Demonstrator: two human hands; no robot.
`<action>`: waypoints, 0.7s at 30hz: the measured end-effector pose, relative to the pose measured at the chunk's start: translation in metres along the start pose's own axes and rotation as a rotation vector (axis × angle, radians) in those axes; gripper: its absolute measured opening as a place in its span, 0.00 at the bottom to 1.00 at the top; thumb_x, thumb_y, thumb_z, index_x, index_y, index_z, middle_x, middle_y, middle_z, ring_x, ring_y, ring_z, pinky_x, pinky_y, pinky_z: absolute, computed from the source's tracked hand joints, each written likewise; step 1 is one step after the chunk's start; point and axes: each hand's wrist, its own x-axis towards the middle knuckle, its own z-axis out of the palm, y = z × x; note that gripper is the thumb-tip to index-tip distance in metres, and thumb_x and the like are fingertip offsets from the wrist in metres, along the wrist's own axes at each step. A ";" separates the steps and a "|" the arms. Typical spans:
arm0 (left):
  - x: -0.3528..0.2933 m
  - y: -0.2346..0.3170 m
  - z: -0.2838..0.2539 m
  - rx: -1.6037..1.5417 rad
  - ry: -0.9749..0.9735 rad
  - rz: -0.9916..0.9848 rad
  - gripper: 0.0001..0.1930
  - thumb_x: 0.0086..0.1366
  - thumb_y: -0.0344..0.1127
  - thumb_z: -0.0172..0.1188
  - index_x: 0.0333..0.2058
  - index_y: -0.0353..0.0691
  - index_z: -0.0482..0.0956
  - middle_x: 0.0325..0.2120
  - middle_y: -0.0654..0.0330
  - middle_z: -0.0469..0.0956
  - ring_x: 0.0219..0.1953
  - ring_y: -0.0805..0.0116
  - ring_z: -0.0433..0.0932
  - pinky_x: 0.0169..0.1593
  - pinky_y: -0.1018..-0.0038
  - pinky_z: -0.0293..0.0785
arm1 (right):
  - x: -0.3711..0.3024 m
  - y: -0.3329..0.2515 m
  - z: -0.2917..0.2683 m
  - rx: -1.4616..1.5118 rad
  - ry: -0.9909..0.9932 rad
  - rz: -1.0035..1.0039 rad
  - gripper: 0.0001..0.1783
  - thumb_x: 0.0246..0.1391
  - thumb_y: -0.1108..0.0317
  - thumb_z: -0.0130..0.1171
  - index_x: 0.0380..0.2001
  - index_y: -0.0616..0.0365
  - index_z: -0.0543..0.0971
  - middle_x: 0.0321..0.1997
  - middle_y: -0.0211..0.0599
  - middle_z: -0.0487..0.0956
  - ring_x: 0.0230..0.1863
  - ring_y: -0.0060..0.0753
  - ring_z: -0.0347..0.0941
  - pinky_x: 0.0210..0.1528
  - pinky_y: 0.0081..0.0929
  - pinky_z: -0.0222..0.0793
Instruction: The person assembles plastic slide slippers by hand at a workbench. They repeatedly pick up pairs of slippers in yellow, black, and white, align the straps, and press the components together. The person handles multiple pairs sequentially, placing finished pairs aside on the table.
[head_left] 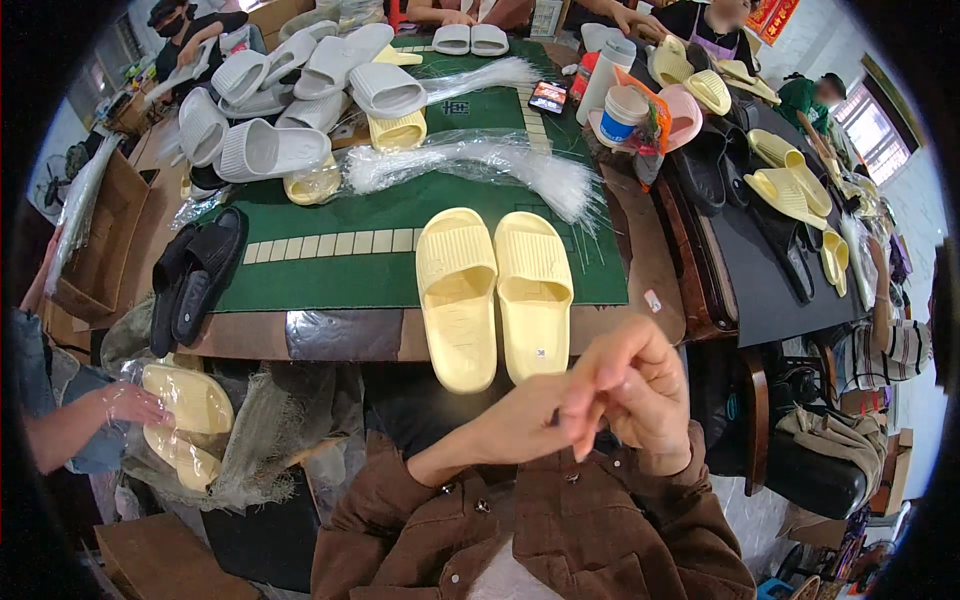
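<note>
In front of my chest, just off the table's near edge, my two hands meet. My left hand (516, 420) reaches across, its fingers bent and partly hidden against the other hand. My right hand (648, 392) is curled, with thumb and fingers pressed together; anything between the fingers is too small or hidden to make out. Just beyond the hands lies a pair of pale yellow slide sandals: the left slide (457, 340) and the right slide (533, 330), side by side, toes pointing away. Their heels overhang the edge, and a small white sticker (542, 352) marks the right insole.
Grey slides (272, 150) are heaped at the far left of the green mat (330, 285). Bundles of clear plastic ties (470, 165) lie across it. Black slides (207, 275) stand at left. A co-worker's hand (135, 402) holds bagged yellow slides (190, 400). A cup (624, 112) stands at far right.
</note>
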 end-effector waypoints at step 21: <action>-0.052 0.027 -0.044 0.899 0.607 0.173 0.05 0.60 0.22 0.58 0.35 0.34 0.79 0.27 0.55 0.77 0.26 0.63 0.77 0.29 0.72 0.71 | -0.024 -0.019 -0.081 -0.995 0.628 -0.128 0.15 0.59 0.80 0.50 0.49 0.63 0.76 0.60 0.46 0.70 0.54 0.30 0.73 0.51 0.24 0.74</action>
